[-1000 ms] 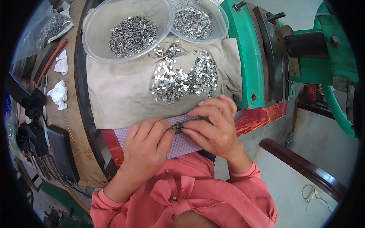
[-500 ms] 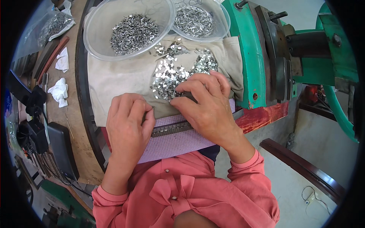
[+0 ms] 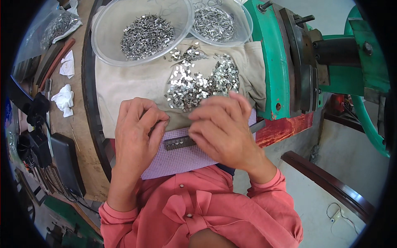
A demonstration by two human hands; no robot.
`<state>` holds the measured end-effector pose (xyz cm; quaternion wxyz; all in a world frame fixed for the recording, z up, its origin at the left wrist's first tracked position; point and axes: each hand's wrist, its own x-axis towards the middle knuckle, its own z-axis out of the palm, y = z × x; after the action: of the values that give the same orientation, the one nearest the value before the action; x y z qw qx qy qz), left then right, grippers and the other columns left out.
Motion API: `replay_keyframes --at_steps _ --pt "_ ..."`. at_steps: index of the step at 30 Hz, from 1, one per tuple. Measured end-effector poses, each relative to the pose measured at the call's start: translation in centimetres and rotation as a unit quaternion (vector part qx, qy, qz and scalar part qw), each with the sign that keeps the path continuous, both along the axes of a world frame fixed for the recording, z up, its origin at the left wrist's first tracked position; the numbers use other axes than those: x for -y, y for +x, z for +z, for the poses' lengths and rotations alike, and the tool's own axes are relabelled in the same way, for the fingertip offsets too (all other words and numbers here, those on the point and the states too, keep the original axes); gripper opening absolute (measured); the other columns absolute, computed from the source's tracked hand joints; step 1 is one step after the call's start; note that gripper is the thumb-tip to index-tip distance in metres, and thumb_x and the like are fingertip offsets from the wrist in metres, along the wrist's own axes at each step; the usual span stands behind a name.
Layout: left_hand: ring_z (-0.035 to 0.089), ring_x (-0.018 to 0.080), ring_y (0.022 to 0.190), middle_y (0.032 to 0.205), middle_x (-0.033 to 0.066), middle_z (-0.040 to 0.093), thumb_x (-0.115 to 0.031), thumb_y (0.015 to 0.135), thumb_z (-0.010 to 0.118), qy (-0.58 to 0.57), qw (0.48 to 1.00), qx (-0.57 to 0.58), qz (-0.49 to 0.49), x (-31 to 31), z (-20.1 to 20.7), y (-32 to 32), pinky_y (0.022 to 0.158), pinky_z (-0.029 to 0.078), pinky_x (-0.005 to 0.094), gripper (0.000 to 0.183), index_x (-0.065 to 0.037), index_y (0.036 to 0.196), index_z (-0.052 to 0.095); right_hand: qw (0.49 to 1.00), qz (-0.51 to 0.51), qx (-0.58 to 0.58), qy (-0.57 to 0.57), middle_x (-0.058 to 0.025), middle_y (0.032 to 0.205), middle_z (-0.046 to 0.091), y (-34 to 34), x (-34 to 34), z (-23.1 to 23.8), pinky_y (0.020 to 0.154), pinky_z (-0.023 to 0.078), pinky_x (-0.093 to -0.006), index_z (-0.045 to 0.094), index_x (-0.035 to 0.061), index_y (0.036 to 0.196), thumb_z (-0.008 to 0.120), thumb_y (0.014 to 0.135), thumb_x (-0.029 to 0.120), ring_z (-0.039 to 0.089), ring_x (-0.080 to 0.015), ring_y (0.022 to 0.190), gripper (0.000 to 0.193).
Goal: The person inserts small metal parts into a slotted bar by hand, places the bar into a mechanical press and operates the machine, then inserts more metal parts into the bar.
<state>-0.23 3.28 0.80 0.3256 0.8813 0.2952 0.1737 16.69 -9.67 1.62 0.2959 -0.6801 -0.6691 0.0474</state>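
My left hand (image 3: 138, 130) is closed in a pinch, thumb and index finger pressed together at the near edge of the beige cloth (image 3: 124, 82). Anything between those fingertips is too small to make out. My right hand (image 3: 223, 128) hovers, blurred, with curled fingers over the right end of a dark slotted metal strip (image 3: 180, 142). Small bright pieces sit in some slots of the strip, which lies on a lilac checked cloth (image 3: 173, 161). Beyond my hands, a pile of small flat shiny metal pieces (image 3: 186, 89) is spread on the beige cloth.
Two clear plastic bowls stand at the back: a larger one (image 3: 101, 45) with short metal bits (image 3: 147, 37) and a smaller one (image 3: 248, 31) with thin metal pins (image 3: 213, 25). A green machine (image 3: 269, 62) borders the right. Crumpled tissue (image 3: 64, 100) lies on the wooden bench at left.
My right hand has drawn back from the pile toward the strip. The strip's left part shows more plainly. My left hand has barely moved.
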Motion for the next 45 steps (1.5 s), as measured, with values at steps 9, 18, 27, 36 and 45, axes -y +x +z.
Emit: replay_keyframes --at_steps 9,18,27,36,45 --pt "0.055 0.031 0.092 0.096 0.0078 0.06 -0.004 0.075 0.077 0.048 0.999 -0.01 -0.001 0.4 -0.4 0.2 0.078 0.047 0.0412 0.019 -0.004 0.089 0.065 1.0 0.005 -0.006 -0.03 0.0035 0.106 0.066 0.0 1.6 0.2 0.11 0.029 -0.048 0.07 0.0173 0.084 0.081 0.072 0.018 0.058 -0.0208 0.113 0.016" --pt "0.057 0.0319 0.088 0.093 0.0103 0.061 -0.002 0.073 0.079 0.05 0.998 0.038 0.004 1.4 -0.3 -0.4 0.073 0.047 0.0412 0.022 -0.003 0.086 0.062 0.998 -0.051 0.039 0.011 0.0016 0.104 0.062 1.7 -0.4 -1.1 0.107 0.032 -0.0491 0.072 0.0149 0.087 0.081 0.072 0.014 0.057 -0.0221 0.109 0.018" --pt "0.059 0.0297 0.085 0.094 0.0093 0.062 -0.002 0.071 0.081 0.006 0.994 0.098 -0.04 4.0 -0.5 -0.5 0.071 0.047 0.0404 0.026 -0.005 0.087 0.061 0.995 -0.071 0.07 0.002 0.0042 0.105 0.064 1.1 -1.2 -1.1 0.106 0.033 -0.0488 0.071 0.0172 0.082 0.083 0.071 0.016 0.058 -0.0214 0.108 0.017" --pt "0.058 0.0299 0.087 0.095 0.0095 0.061 -0.001 0.068 0.081 0.023 0.995 0.07 -0.06 4.3 -0.9 -0.4 0.074 0.044 0.0403 0.029 -0.005 0.089 0.06 0.999 -0.047 -0.015 0.009 0.0015 0.104 0.066 1.9 -0.1 -0.6 0.103 0.035 -0.0471 0.07 0.014 0.081 0.082 0.069 0.012 0.06 -0.0228 0.106 0.017" --pt "0.058 0.0305 0.087 0.094 0.0095 0.062 -0.002 0.07 0.08 0.017 0.995 0.076 -0.055 4.3 -1.2 -0.5 0.075 0.043 0.0412 0.029 -0.006 0.091 0.061 0.997 -0.009 -0.052 -0.062 -0.0002 0.105 0.068 1.3 3.2 0.7 0.103 0.038 -0.0494 0.076 0.0139 0.083 0.085 0.066 0.016 0.062 -0.0239 0.103 0.02"
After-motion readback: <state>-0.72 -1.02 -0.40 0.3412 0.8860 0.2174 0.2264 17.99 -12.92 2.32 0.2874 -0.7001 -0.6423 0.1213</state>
